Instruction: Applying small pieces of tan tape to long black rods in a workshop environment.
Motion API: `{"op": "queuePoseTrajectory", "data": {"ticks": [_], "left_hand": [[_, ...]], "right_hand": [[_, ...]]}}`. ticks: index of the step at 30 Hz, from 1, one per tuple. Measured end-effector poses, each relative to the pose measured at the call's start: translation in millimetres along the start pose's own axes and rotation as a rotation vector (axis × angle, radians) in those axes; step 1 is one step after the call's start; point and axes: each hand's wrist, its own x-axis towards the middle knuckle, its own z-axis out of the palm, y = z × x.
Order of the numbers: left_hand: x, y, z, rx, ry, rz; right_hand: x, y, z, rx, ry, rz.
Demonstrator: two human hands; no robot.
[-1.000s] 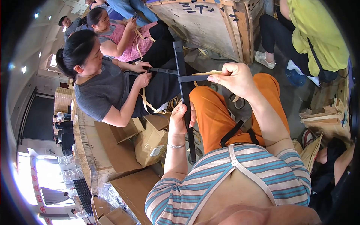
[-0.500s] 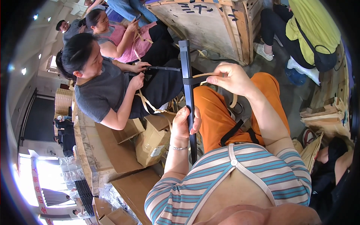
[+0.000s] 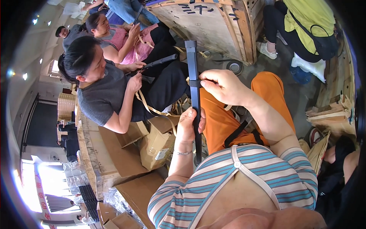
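Observation:
A long, dark bar (image 3: 193, 59) stands almost upright in front of my chest, its far end thicker than the lower part. My left hand (image 3: 189, 125) is closed around it below the middle. A black band of tape (image 3: 195, 83) crosses the bar above that hand. With thumb and forefinger together, my right hand (image 3: 225, 86) presses the band's right side against the bar. A small tan bit of the strip shows at the bar's left edge; the rest of the strip is mostly hidden by the right hand.
At the left, a co-worker in a grey shirt holds a similar dark bar (image 3: 160, 61). A wooden crate (image 3: 213, 28) stands ahead, with a black tape roll (image 3: 235, 67) on the floor by it. Cardboard boxes (image 3: 156, 147) lie to my left, a wooden pallet crate (image 3: 333, 108) to my right.
My right hand has moved left, from holding the strip stretched away from the bar to pressing it at the bar. The left hand keeps its grip.

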Motion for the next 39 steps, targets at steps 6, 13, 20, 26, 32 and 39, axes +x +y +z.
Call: {"op": "queuePoseTrajectory", "data": {"ticks": [6,13,20,26,32,39], "left_hand": [[-0.8,-3.0,3.1,-0.133,-0.069,-0.071],[-10.7,-11.2,5.5,-0.376,-0.335,-0.233],[9.7,-1.7,25.0,-0.452,-0.402,-0.222],[13.7,-10.5,20.2,-0.476,-0.404,-0.224],[18.1,-19.9,21.3,-0.653,-0.486,-0.299],[15.9,-31.7,24.6,-0.314,-0.416,-0.189]], "right_hand": [[-5.5,-0.8,2.1,0.047,0.008,0.043],[-1.7,21.9,17.4,0.199,0.025,0.023],[-6.1,37.5,19.9,0.755,-0.081,0.384],[-14.1,26.5,2.9,1.285,-0.226,0.082],[-15.8,31.7,1.2,1.008,-0.152,0.087],[-16.9,35.1,-9.9,1.161,-0.153,0.103]]}}
